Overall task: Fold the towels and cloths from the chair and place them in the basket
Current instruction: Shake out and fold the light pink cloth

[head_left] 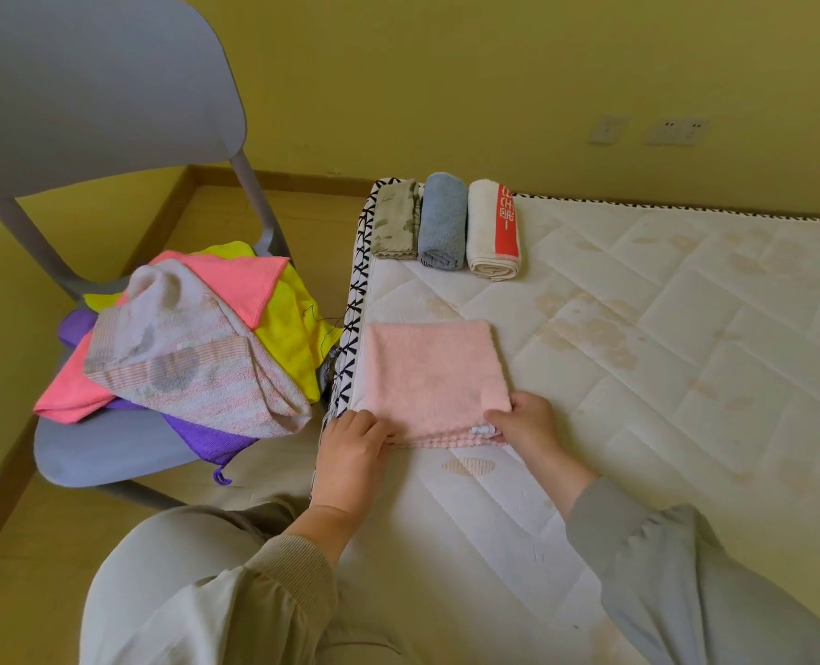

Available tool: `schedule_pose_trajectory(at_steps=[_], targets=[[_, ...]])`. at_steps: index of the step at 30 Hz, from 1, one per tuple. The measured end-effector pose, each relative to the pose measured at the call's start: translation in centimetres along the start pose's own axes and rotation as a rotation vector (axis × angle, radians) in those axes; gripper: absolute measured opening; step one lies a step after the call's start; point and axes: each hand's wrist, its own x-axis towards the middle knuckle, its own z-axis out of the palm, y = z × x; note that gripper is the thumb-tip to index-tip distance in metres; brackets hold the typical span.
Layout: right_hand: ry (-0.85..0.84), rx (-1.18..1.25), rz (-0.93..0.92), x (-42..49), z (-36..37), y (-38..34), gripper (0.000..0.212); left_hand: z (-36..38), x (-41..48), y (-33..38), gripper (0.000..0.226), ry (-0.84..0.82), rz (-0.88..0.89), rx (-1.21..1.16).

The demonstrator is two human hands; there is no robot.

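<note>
Head view: pink towel (434,376) lay folded flat on the mattress (638,328), by its left edge.
Left hand (350,443) pinched its near-left corner, right hand (528,424) its near-right. Three rolled towels (443,223) sat side by side at the far-left corner. Loose cloths (197,357) lay piled on the grey chair (110,453).

pink towel (434,376) folded flat, cloths (182,338) heaped

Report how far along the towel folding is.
Done: the floral towel, blue towel and white towel lie folded at the far edge of the mattress. In hand: the left hand and right hand grip the pink towel at its near edge. Left: the pile of cloths on the chair; no basket is in view.
</note>
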Motion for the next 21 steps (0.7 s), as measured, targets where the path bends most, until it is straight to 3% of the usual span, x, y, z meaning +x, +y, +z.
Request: schedule_pose_trajectory(at_steps=[8, 11, 13, 14, 18, 21], targets=[[0.044, -0.106, -0.074, -0.3, 0.9, 0.7, 0.02, -0.2, -0.1, 0.2, 0.03, -0.107, -0.106, 0.042], [0.064, -0.477, -0.219, -1.2, 0.7, 0.9, 0.051, -0.8, 0.2, 0.3, 0.034, -0.064, -0.191, -0.058], [0.162, -0.756, -0.429, -1.5, 0.7, 0.6, 0.064, -1.4, 1.0, 0.8, 0.037, -0.01, -0.25, -0.098], [0.206, -0.778, -0.541, -1.4, 0.9, 0.1, 0.065, -1.6, 1.7, 1.2, 0.04, -0.011, -0.256, -0.089], [0.04, -0.827, -0.691, -0.1, 2.7, -1.3, 0.056, -0.7, 4.2, 3.1, 0.056, -0.303, -0.183, -0.033], [-0.091, -1.068, -0.674, 0.5, 3.8, 1.0, 0.075, 1.1, 3.2, 1.8, 0.06, -0.595, -0.144, 0.156]])
